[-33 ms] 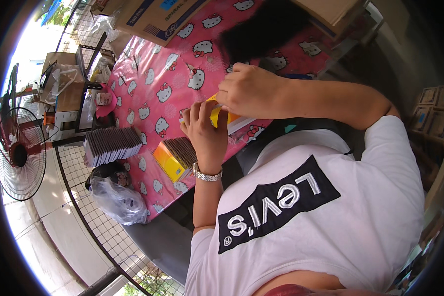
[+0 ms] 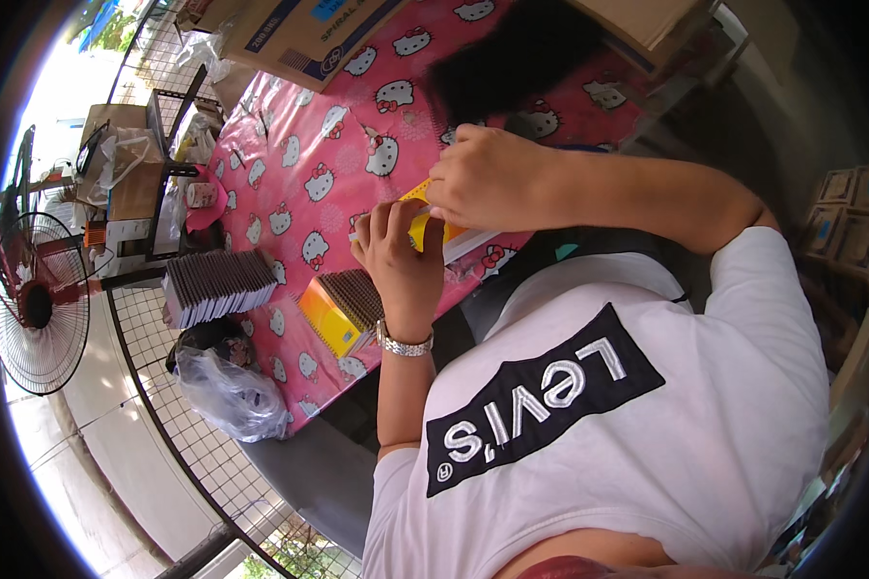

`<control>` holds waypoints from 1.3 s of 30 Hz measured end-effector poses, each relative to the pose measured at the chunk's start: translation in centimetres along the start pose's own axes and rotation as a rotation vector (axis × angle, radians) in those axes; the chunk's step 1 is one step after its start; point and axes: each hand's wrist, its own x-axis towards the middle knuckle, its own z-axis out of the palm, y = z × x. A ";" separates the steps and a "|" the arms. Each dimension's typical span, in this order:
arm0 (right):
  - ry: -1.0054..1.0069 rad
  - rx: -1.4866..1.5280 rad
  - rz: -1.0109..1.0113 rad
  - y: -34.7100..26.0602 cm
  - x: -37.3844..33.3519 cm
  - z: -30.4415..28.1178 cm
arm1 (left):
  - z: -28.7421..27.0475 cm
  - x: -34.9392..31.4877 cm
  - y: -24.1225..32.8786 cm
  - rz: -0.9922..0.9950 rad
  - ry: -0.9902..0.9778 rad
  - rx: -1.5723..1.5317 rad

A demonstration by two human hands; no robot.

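Note:
Close in front of me, at the table edge, lies a yellow-covered notebook (image 2: 419,228) with white page edges, mostly hidden under my hands. My left hand (image 2: 394,236), with a silver watch on its wrist, is closed on its left part, thumb bent against the yellow cover. A strip of small holes shows along the cover's far edge. My right hand (image 2: 478,179) is closed in a pinch on the notebook just beside the left one; its fingertips are partly hidden. Left of my wrist stands a stack of spiral notebooks (image 2: 343,309) with a yellow-orange cover.
A pink patterned tablecloth (image 2: 290,174) covers the table. Another row of spiral notebooks (image 2: 220,287) stands at the left edge, near a plastic bag (image 2: 232,391). A cardboard box (image 2: 309,39) sits at the back, another box (image 2: 637,34) at far right. A fan (image 2: 39,304) stands left.

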 end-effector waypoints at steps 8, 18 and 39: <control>-0.091 0.256 0.604 10.8 -8.4 11.9 | -0.8 0.1 0.3 0.053 0.037 -0.127; -0.260 1.387 0.371 6.5 -1.6 0.1 | -1.0 -0.9 -2.6 -0.141 0.020 -0.238; -0.417 0.876 0.260 6.2 3.2 -0.5 | -2.0 0.1 -3.1 -0.164 -0.081 -0.434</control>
